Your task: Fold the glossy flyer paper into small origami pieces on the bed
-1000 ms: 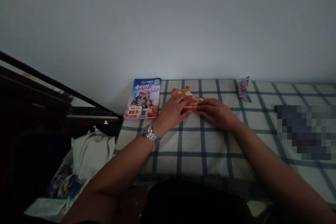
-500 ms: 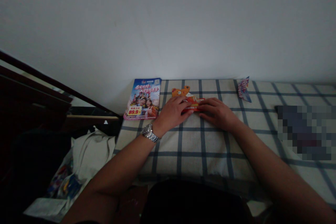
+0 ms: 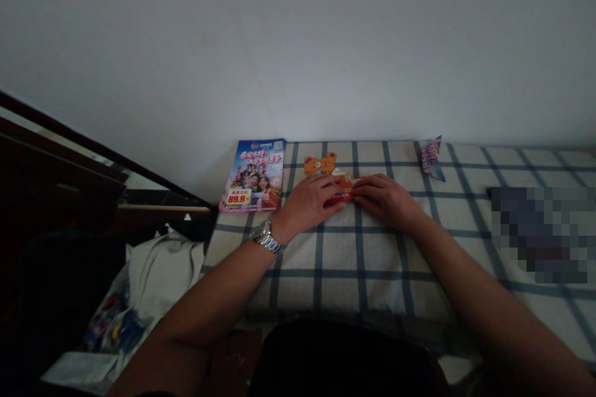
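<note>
A red and orange printed paper (image 3: 343, 188) with a cartoon bear (image 3: 321, 164) at its upper left lies on the checked cloth, partly folded over. My left hand (image 3: 313, 198) presses on its left part, fingers over the top and thumb along the near edge. At the right end my right hand (image 3: 384, 197) pinches the paper, fingertips together. Both hands cover much of the sheet, so its full shape is hidden. A metal watch (image 3: 267, 236) circles my left wrist.
Left of my hands lies a stack of flyers (image 3: 255, 177) marked 89.9. A folded paper piece (image 3: 433, 158) stands near the wall (image 3: 298, 43). A blurred-out dark object (image 3: 535, 229) rests on the checked cloth (image 3: 339, 291) at right. A white bag (image 3: 162, 267) sits lower left.
My left fingers have shifted slightly down and right on the paper, and more of the bear shows. My right hand has barely moved.
</note>
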`<state>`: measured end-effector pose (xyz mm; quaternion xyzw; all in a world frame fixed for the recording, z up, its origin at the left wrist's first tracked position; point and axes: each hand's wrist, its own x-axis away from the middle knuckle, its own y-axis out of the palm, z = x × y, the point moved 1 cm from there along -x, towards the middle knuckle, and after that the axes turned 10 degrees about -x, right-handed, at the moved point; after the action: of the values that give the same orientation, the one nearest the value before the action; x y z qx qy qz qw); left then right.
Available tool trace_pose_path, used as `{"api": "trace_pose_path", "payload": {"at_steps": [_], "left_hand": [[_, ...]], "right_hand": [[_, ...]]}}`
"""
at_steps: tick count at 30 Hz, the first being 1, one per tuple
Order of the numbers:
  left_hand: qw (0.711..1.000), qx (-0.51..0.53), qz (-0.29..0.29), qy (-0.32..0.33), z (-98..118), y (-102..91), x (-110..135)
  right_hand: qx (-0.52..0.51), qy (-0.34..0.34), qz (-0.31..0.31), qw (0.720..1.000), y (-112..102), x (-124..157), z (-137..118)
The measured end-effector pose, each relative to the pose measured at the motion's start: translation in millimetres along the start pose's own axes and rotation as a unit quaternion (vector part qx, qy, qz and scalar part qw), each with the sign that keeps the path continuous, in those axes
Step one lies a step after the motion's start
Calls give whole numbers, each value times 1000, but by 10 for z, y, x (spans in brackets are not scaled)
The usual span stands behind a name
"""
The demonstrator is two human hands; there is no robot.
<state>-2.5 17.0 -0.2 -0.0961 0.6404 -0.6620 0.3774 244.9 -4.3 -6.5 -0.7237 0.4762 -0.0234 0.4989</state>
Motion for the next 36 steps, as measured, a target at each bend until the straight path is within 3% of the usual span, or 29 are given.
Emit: {"api": "trace_pose_path", "payload": {"at_steps": [20, 36], "left_hand": [[1000, -15, 12, 3, 20, 8, -15], [1000, -1, 18, -23, 23, 62, -30]], "right_hand": [[11, 17, -6, 1000, -7, 18, 8], [-6, 81, 14, 997, 49, -28, -8]]}}
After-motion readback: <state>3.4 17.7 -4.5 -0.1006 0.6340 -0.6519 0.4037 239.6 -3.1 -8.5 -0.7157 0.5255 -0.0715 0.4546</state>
